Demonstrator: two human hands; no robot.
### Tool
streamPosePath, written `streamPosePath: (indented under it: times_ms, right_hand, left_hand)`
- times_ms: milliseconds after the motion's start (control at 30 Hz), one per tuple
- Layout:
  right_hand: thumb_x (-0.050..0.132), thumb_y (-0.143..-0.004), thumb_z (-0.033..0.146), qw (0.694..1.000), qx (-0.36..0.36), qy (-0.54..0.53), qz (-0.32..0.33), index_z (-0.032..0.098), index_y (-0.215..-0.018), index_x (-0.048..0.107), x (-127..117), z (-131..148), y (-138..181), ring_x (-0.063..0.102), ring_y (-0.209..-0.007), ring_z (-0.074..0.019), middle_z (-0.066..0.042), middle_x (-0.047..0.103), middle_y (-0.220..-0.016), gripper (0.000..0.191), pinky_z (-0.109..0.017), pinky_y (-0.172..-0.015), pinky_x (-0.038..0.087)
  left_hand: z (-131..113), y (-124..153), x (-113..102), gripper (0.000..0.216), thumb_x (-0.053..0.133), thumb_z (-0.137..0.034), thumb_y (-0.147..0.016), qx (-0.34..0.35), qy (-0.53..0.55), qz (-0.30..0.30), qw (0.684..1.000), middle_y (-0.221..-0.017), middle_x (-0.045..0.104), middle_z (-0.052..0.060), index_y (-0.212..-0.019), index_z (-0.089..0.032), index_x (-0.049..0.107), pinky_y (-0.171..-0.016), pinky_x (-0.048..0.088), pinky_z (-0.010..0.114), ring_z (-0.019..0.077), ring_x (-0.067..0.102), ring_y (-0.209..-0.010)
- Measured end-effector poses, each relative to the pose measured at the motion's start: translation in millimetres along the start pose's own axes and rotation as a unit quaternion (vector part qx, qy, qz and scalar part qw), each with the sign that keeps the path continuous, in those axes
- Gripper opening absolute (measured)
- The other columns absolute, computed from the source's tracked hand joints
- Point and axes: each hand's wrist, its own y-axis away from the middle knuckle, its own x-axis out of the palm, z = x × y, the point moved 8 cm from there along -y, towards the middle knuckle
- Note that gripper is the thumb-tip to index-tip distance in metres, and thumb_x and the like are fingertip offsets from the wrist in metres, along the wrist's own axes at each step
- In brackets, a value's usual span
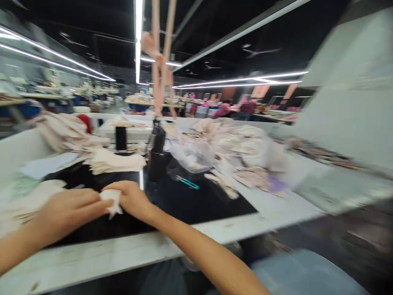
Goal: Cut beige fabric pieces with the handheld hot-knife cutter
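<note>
Pale fabric (112, 196) in both hands (72, 208) (133, 199)

Teal snips (190, 184) lie on a black mat (202, 207). Beyond the snips sits a plastic bag (193, 156); to their right, a purple scrap (276, 184); farther left, a blurred red object (85, 123). Pink straps (156, 24) hang above and left of them.

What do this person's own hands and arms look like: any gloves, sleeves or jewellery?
The left hand and right hand are ungloved. The left forearm and right forearm are bare, with no sleeve, watch or bracelet in view. Blur leaves small rings or markings uncertain.
</note>
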Motion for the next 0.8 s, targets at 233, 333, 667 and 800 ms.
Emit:
streamPosePath:
  times_ms: [233, 333, 667, 800]
  right_hand:
    - [0.054, -0.089, 0.007, 0.982, -0.078, 0.169, 0.034, 0.029, -0.109, 0.079, 4.5, -26.2, -15.6, 0.07, -0.096, -0.0309, -0.011, 0.078, -0.104, 0.039, -0.047, -0.081, 0.059]
    - [0.056, -0.09, 0.007, 0.966, -0.089, 0.242, 0.028, 0.031, -0.108, 0.078, 3.8, -39.3, -16.6, 0.07, -0.095, -0.0313, -0.01, 0.077, -0.102, 0.037, -0.045, -0.075, 0.06]
    - [0.046, -0.085, -0.01, 0.918, -0.089, 0.387, -0.024, 0.021, -0.132, 0.065, -19.6, -55.6, -4.9, 0.063, -0.123, -0.026, -0.014, 0.068, -0.132, 0.059, -0.04, -0.096, 0.057]
    - [0.045, -0.085, -0.01, 0.913, -0.136, 0.386, 0.007, 0.021, -0.13, 0.066, -10.8, -38.1, 7.7, 0.064, -0.121, -0.0236, -0.011, 0.071, -0.128, 0.058, -0.039, -0.1, 0.056]
  left_hand:
    - [-9.5, 27.5, 71.7, 0.022, 0.059, -0.04, -0.105, -0.057, -0.043, 0.202, 0.977, -0.084, 0.064, 0.001, -0.115, -0.022, 0.065, -0.06, 0.043, 0.027, 0.0163, 0.062, -0.073]
    - [-10.5, 40.7, 82.3, 0.024, 0.06, -0.04, -0.104, -0.083, -0.019, 0.224, 0.971, -0.085, 0.064, 0.001, -0.118, -0.022, 0.066, -0.062, 0.044, 0.027, 0.0173, 0.062, -0.074]
    - [-2.1, 34.1, 74.8, 0.028, 0.048, -0.035, -0.109, -0.163, 0.098, 0.176, 0.966, -0.093, 0.067, 0.005, -0.109, -0.02, 0.072, -0.08, 0.051, 0.03, 0.0181, 0.064, -0.085]
    - [3.2, 28.0, 77.5, 0.028, 0.047, -0.033, -0.11, -0.197, 0.151, 0.168, 0.954, -0.12, 0.068, 0.009, -0.122, -0.02, 0.069, -0.098, 0.052, 0.036, 0.0221, 0.064, -0.109]
